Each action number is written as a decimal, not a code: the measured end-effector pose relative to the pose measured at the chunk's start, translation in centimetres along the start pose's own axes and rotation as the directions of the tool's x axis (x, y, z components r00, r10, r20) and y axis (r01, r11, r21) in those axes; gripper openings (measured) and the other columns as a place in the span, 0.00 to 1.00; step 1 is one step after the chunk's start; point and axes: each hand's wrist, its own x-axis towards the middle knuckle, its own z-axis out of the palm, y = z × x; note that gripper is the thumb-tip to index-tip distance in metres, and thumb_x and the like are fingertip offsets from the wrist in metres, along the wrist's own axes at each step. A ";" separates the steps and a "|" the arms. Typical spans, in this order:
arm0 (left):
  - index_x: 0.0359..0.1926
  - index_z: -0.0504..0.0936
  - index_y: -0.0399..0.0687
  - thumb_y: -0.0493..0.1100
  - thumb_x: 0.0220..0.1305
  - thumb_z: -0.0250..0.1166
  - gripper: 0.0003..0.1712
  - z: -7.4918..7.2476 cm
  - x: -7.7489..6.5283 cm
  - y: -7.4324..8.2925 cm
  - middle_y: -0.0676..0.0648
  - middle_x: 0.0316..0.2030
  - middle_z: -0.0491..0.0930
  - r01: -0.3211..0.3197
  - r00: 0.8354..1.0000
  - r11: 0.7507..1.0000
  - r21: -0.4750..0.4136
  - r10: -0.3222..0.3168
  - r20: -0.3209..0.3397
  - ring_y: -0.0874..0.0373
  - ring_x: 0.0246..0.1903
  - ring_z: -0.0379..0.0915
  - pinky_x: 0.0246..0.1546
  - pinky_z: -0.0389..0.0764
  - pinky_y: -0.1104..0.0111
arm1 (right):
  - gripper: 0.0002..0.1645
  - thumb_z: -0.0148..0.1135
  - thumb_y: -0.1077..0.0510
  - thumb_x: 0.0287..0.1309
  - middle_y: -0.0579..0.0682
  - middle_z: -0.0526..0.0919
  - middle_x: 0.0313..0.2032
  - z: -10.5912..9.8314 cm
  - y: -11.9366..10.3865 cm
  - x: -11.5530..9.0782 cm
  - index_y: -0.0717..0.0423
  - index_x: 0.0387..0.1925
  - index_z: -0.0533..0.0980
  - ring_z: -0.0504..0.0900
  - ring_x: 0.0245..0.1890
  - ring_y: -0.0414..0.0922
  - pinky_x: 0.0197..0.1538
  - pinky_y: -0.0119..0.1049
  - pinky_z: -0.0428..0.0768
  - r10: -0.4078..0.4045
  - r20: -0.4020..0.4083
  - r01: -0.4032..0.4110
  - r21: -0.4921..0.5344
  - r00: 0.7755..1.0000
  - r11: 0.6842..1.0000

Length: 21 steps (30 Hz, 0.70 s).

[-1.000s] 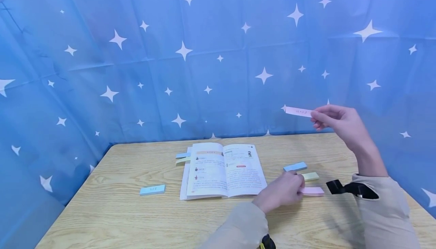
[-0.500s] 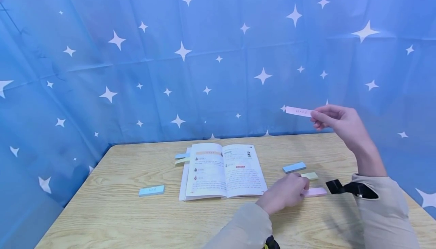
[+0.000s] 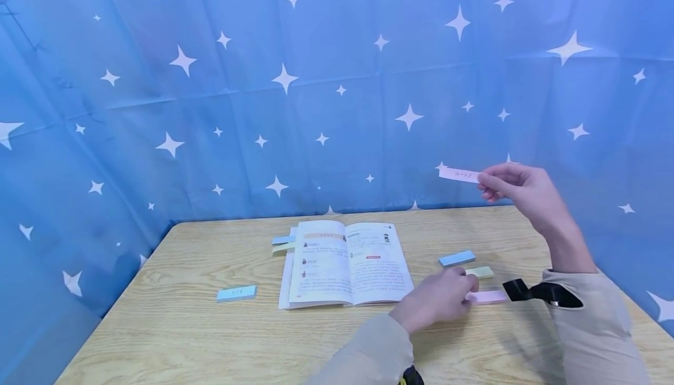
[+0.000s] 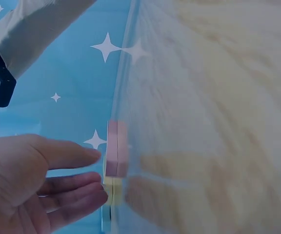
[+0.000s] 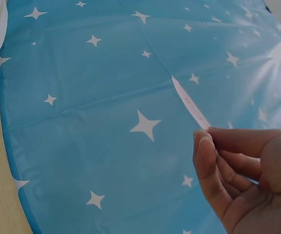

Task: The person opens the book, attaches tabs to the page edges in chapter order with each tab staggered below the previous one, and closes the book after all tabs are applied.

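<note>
My right hand [image 3: 532,195] is raised above the back right of the table. Between thumb and fingers it pinches a pink sticky note strip [image 3: 458,175] with handwriting on it, which also shows in the right wrist view as a thin pale strip [image 5: 190,103]. Low over the table, my left hand [image 3: 439,297] is beside a pink sticky note pad [image 3: 489,297]. In the left wrist view its thumb and fingers are apart, just short of the pink pad [image 4: 117,148]. Behind that pad lie a pale yellow pad [image 3: 480,272] and a blue pad [image 3: 457,258].
Left of the hands an open book [image 3: 322,268] lies on the wooden table [image 3: 174,338]. Blue and pale green tabs [image 3: 283,248] stick out from its left edge. Farther left is another blue pad [image 3: 236,294] with writing. A starred blue curtain [image 3: 237,110] hangs behind.
The pink pad has shifted slightly right, and my left hand's fingertips have moved a little the same way. My right hand with its pink strip has stayed nearly still.
</note>
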 end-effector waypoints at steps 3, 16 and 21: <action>0.56 0.82 0.63 0.49 0.71 0.65 0.14 -0.5 -0.6 -0.5 0.62 0.47 0.76 -0.017 0.999 1.000 -0.001 0.017 -0.032 0.73 0.37 0.67 0.34 0.70 0.82 | 0.23 0.64 0.52 0.69 0.45 0.87 0.32 0.4 0.2 0.1 0.69 0.52 0.78 0.85 0.31 0.42 0.38 0.32 0.84 -0.007 0.017 0.007 0.004 1.000 1.000; 0.57 0.81 0.59 0.48 0.70 0.65 0.16 -1.7 -3.1 -3.9 0.58 0.47 0.74 0.036 0.992 0.999 0.008 -0.034 -0.123 0.69 0.40 0.66 0.29 0.70 0.80 | 0.20 0.60 0.57 0.72 0.47 0.86 0.32 2.6 1.0 0.7 0.73 0.51 0.76 0.85 0.31 0.42 0.36 0.31 0.84 -0.096 0.124 0.096 0.004 0.988 0.995; 0.58 0.81 0.56 0.46 0.71 0.64 0.17 -2.0 -3.9 -5.3 0.54 0.49 0.75 0.067 0.987 0.998 0.004 -0.066 -0.143 0.66 0.44 0.69 0.35 0.75 0.78 | 0.18 0.58 0.59 0.73 0.47 0.86 0.33 3.4 1.2 0.8 0.73 0.51 0.76 0.85 0.31 0.40 0.37 0.31 0.84 -0.104 0.151 0.105 0.003 0.983 0.994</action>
